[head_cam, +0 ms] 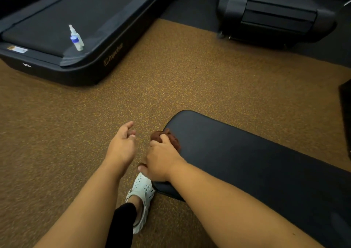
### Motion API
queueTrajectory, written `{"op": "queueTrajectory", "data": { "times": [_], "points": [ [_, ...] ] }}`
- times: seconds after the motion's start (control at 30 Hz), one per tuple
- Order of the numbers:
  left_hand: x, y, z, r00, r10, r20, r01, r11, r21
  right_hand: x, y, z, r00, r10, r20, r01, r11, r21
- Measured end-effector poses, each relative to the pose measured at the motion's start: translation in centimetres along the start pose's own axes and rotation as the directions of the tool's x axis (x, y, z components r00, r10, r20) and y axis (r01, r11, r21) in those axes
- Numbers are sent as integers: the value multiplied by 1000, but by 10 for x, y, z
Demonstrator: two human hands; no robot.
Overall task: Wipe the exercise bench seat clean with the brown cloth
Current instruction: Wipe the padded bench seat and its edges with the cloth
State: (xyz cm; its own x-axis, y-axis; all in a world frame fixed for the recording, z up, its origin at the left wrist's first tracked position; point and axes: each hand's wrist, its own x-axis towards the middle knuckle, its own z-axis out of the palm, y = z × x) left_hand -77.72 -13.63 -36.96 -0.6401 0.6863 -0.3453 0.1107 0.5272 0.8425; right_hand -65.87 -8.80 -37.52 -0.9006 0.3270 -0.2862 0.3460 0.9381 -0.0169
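Observation:
The black padded exercise bench seat (247,162) runs from the centre toward the lower right. My right hand (162,161) presses a bunched brown cloth (171,136) onto the bench's near left end, fingers curled over it. Most of the cloth is hidden under the hand. My left hand (122,145) hovers over the floor just left of the bench, fingers apart and holding nothing.
A black treadmill (79,29) lies at the upper left with a small spray bottle (76,38) standing on its deck. Another dark machine (275,14) sits at the upper right. Speckled brown rubber floor (190,80) surrounds the bench. My white perforated shoe (143,194) is below the hands.

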Motion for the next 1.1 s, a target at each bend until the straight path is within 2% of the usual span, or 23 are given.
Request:
{"op": "queueTrajectory", "data": {
  "times": [0.07, 0.2, 0.3, 0.43, 0.6, 0.77, 0.83, 0.93, 1.0, 1.03, 1.1],
  "points": [
    [-2, 0, -1, 1000, -7, -3, 7, 1000, 3, -5, -13, 1, 1000, -15, 9, 15, 998, -66],
    [-7, 3, 3, 1000, -6, 24, 6, 1000, -20, -40, -27, 14, 959, -282, 18, 281, 941, -190],
    [-11, 6, 13, 997, 16, 74, -16, 1000, -1, -68, -17, 31, 911, -412, 24, 409, 894, -185],
    [-19, 13, 29, 986, 45, 160, -42, 999, -21, -107, 9, 54, 862, -507, -14, 501, 856, -126],
    [-24, 15, 40, 984, 63, 168, -58, 998, -37, -114, 37, 54, 845, -522, -116, 530, 845, 61],
    [-21, 13, 37, 987, 47, 154, -47, 999, -4, -105, 68, 50, 902, -387, -192, 400, 916, 34],
    [-20, 11, 35, 989, 31, 146, -31, 1000, 0, -100, 82, 53, 932, -288, -219, 304, 952, 44],
    [-20, 9, 38, 989, 17, 144, -19, 1000, 9, -99, 133, 47, 957, 95, -274, -74, 993, 86],
    [-20, 9, 42, 989, 16, 150, -17, 1000, 5, -102, 167, 43, 928, 342, -148, -322, 936, 143],
    [-20, 10, 43, 988, 14, 152, -14, 1000, 0, -102, 174, 42, 911, 396, -116, -379, 914, 145],
    [-20, 11, 46, 987, 4, 161, -3, 1000, -5, -95, 170, 43, 886, 433, -164, -413, 900, 139]
  ]
}}
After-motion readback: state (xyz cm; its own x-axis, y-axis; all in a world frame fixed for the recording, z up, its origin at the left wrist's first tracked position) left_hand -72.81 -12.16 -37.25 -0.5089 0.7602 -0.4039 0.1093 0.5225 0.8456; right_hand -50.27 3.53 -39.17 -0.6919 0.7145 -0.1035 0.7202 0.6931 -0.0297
